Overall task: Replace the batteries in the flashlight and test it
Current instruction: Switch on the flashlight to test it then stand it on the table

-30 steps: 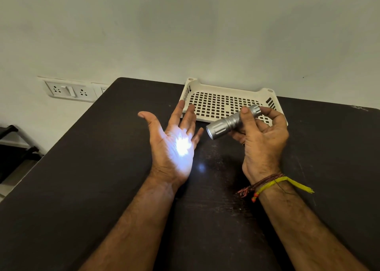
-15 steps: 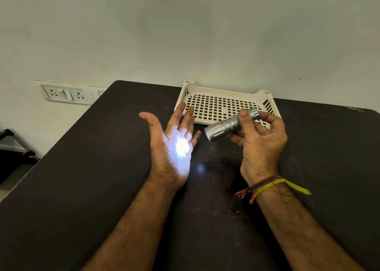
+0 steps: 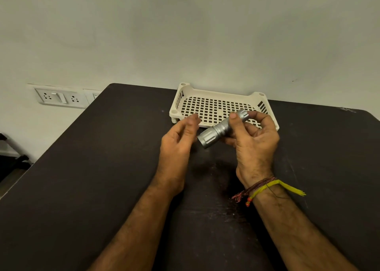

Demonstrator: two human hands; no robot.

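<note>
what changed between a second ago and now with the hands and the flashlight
The bright spot on the left hand is gone, so the flashlight no longer visibly shines on it. That hand has turned from an open palm facing the lens to loosely curled fingers beside the flashlight's head. The right hand still grips the flashlight, thumb on the barrel. The white basket and dark table look unchanged.

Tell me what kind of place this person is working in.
Probably an indoor room in a home or small office: a dark table pushed against a plain painted wall, a wall socket panel, and a white plastic basket.
</note>
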